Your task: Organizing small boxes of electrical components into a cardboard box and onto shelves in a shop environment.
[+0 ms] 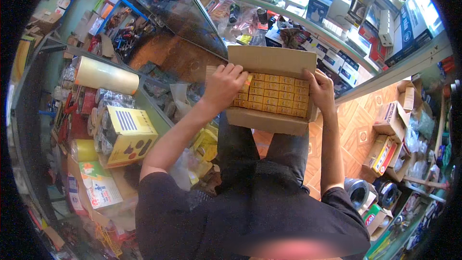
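Observation:
An open cardboard carton (272,57) rests before me above my thighs, its flaps folded out. Rows of small orange-yellow boxes (278,94) are packed tightly inside it. At the carton's left end, my left hand (227,83) has its fingers on one small orange box (247,84), which sits tilted against the neat rows. The palm side of that hand is hidden. My right hand (320,88) grips the carton's right wall, thumb on the inner side and fingers outside.
A glass display counter (288,11) with many product boxes stands ahead. To the left, a shelf holds a roll of clear film (106,76) and a yellow carton (131,135). Open cartons (391,119) and coiled hose (357,192) line the right side of the tiled floor (361,126).

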The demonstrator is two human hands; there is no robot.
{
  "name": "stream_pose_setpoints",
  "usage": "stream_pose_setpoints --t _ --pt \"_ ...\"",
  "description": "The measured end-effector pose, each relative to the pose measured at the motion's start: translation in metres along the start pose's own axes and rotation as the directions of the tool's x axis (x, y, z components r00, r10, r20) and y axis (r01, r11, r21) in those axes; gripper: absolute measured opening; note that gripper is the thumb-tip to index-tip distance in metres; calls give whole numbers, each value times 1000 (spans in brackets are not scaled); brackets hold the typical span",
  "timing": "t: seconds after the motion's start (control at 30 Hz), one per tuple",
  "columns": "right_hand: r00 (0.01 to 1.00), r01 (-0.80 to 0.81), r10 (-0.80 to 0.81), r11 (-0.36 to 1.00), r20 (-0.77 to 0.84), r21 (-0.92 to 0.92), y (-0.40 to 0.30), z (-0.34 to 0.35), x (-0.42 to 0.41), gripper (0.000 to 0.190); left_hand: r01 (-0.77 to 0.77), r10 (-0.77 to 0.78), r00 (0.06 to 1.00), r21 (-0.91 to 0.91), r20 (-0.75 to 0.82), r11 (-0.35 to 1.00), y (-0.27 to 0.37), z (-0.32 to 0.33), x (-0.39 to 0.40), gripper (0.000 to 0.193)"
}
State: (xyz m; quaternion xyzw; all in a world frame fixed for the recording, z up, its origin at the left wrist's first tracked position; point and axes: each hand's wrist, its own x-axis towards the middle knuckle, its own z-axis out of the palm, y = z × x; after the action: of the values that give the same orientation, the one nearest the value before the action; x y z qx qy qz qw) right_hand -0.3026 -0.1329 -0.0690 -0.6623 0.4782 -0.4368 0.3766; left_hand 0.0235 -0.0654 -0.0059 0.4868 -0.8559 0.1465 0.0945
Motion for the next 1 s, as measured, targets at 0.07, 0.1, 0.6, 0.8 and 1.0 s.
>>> stream_pose_setpoints --t 0.07,0.1,0.6,0.8,1.0 --pt "999 -32 33 999 13 -43 6 -1 0 34 54 -54 998 -27 -11 998 10 15 -9 30" --pt "999 -36 37 998 12 -42 2 0 -1 34 113 -114 993 -53 -24 992 13 17 -9 29" --pt "999 33 -33 999 -4 -37 -14 -7 -6 30 185 -186 982 54 13 981 35 36 -5 26" --pt "996 79 -80 996 -34 -40 -11 -7 -10 30 162 -161 987 79 -25 984 28 31 -6 18" --pt "998 54 -53 996 17 -68 -14 -8 -13 28 225 -225 973 4 54 974 36 33 -6 16"
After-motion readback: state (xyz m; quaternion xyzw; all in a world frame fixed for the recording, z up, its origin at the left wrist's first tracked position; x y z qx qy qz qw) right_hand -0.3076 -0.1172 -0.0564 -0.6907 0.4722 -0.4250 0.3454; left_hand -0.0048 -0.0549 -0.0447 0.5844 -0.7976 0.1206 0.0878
